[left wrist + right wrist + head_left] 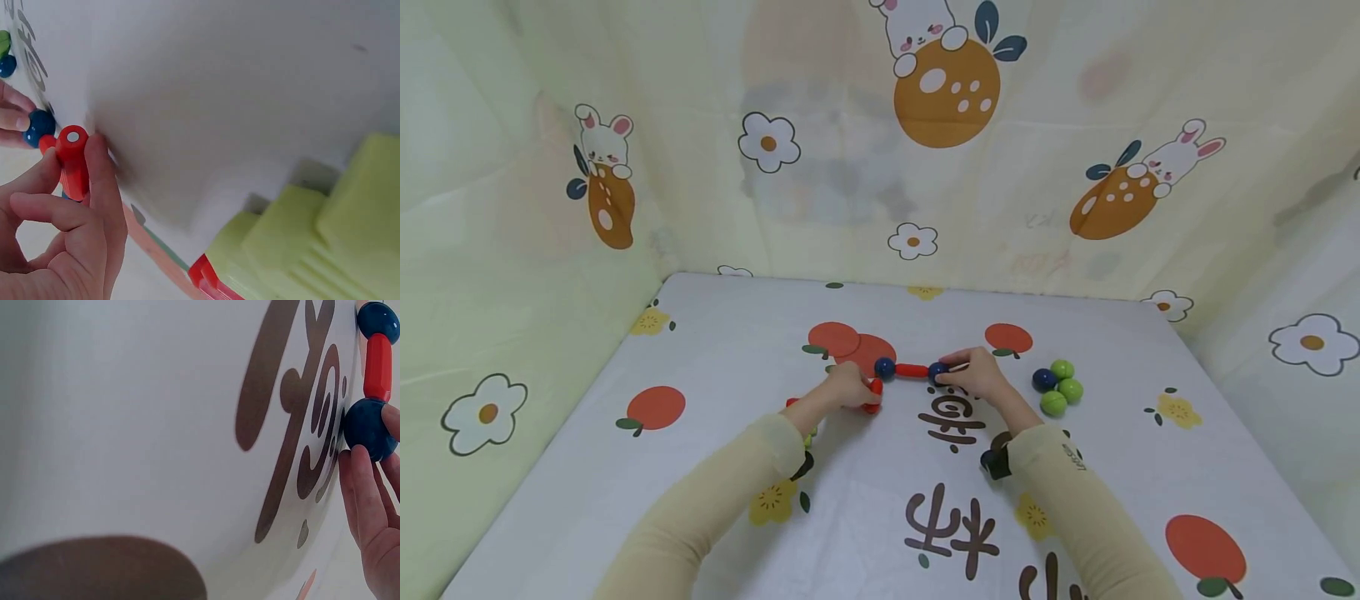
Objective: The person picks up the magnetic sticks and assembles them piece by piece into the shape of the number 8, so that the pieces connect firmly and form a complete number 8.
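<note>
With left hand (pixel 850 386), pinching a red toy rod (pixel 75 172). With right hand (pixel 976 374), gripping a dark-blue ball (pixel 367 428), joined at the hand's left to a second red rod (pixel 912 370).

Soft, even light fills the head view, the curtain (pixel 700 200) behind the tabletop (pixel 722 333) pale. The left sleeve (pixel 722 483) casts a faint shadow on the tabletop. The left wrist view is dimmer, its green blocks (pixel 281 228) blurred; blue balls (pixel 377 324) carry small glints.
</note>
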Demonstrator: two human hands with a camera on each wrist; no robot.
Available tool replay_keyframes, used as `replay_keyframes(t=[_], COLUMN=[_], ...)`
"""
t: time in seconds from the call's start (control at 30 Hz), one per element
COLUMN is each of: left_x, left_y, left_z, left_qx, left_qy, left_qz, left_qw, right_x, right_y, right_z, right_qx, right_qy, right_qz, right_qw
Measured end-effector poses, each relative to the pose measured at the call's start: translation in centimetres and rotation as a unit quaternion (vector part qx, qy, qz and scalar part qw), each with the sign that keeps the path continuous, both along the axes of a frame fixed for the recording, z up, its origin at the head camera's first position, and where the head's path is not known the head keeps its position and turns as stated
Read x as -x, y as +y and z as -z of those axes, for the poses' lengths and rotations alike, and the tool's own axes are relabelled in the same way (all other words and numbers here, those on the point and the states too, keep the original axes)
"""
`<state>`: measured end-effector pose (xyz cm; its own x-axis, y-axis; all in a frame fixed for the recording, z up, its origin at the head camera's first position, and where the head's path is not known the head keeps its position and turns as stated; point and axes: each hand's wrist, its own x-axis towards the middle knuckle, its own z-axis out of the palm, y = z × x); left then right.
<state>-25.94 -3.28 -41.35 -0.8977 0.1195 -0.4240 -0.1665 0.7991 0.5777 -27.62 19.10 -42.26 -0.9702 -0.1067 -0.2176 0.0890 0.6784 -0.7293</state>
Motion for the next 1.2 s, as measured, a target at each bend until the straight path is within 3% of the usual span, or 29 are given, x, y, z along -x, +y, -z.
replay_keyframes(t=[0.1,0.73,1.2], left_x=[-0.04,-0.26,-0.63], left_y=[0.27,0.86,1.05], left_z=[-0.04,-0.01,-0.19], left_qx=[-0.008,-0.050,-0.060], left_qy=[0.003,0.026,0.050], left_qz=[-0.016,-0.050,-0.033], left_qw=[0.9998,0.9972,0.9963], right_x=[-0.03,-0.13,0.19], right_y=[-0.03,-0.04,0.09], right_z=[0.00,-0.38,-0.03], right_qx=[0.003,0.001,0.008], right_qy=[0.001,-0.004,0.002], right_qz=[0.002,-0.004,0.002], right_qw=[1.0000,1.0000,1.0000])
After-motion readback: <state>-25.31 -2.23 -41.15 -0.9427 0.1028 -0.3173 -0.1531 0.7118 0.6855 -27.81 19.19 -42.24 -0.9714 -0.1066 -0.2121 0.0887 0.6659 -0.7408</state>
